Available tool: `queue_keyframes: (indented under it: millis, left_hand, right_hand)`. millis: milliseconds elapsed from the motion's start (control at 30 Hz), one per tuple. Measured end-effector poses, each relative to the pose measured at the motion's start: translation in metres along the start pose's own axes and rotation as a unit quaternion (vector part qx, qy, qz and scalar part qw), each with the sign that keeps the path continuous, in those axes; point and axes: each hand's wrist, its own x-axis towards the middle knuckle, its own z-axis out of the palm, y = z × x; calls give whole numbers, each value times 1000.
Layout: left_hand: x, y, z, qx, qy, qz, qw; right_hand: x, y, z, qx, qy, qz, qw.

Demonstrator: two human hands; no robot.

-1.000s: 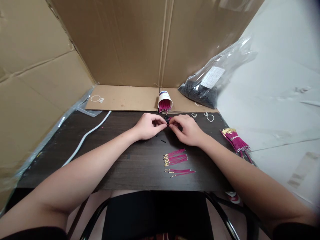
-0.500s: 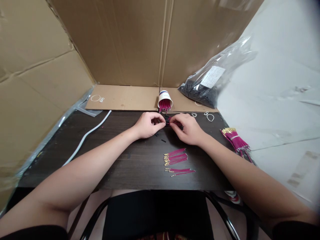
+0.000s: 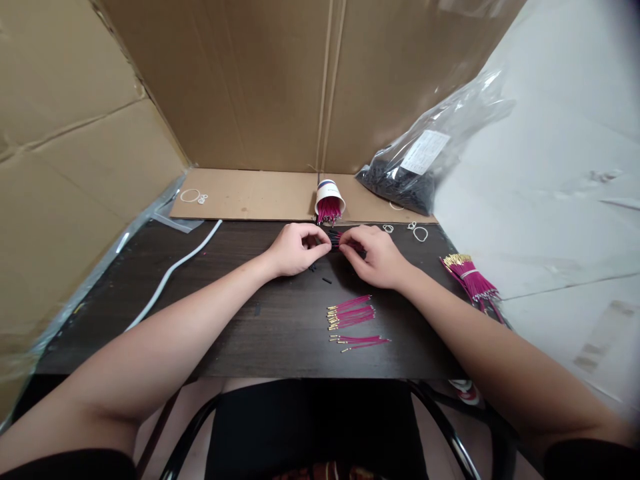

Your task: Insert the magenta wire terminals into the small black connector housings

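Note:
My left hand [image 3: 295, 250] and my right hand [image 3: 377, 257] meet at the far middle of the dark table [image 3: 225, 313]. Both pinch a small clump of magenta wires with black sleeves [image 3: 336, 240] held between their fingertips. Just behind them a tipped white paper cup [image 3: 329, 199] spills more magenta wires. Two small piles of loose magenta wires with gold tips [image 3: 353, 312] lie nearer to me, below my right hand. A few black sleeve bits [image 3: 327, 281] lie on the table between.
A banded bundle of magenta wires [image 3: 473, 280] rests at the table's right edge. A clear bag of black parts [image 3: 415, 170] leans at the back right. Rubber bands [image 3: 419, 233], a white cord [image 3: 170, 273] and cardboard walls [image 3: 250, 87] surround the table.
My hands have stayed together over the clump, the fingers shifting only slightly. The view has tilted a little.

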Motion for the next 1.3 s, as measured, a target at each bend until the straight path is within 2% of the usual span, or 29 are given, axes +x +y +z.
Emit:
queue_keyframes:
  millis: [167, 333, 567, 767, 1300]
  left_hand:
    - [3, -5, -3, -41, 41, -20, 998]
    - [8, -12, -4, 14, 83, -58, 995]
    - [7, -13, -4, 30, 60, -66, 996]
    - [6, -8, -5, 66, 41, -64, 995]
    - [5, -7, -6, 82, -2, -38, 996]
  right_hand:
    - [3, 8, -6, -25, 28, 0, 999]
    - [3, 25, -7, -46, 53, 8, 997]
    - [0, 34, -3, -47, 34, 18, 998]
    - [1, 34, -4, -36, 21, 21, 999]
    - [0, 31, -4, -38, 0, 25, 999]
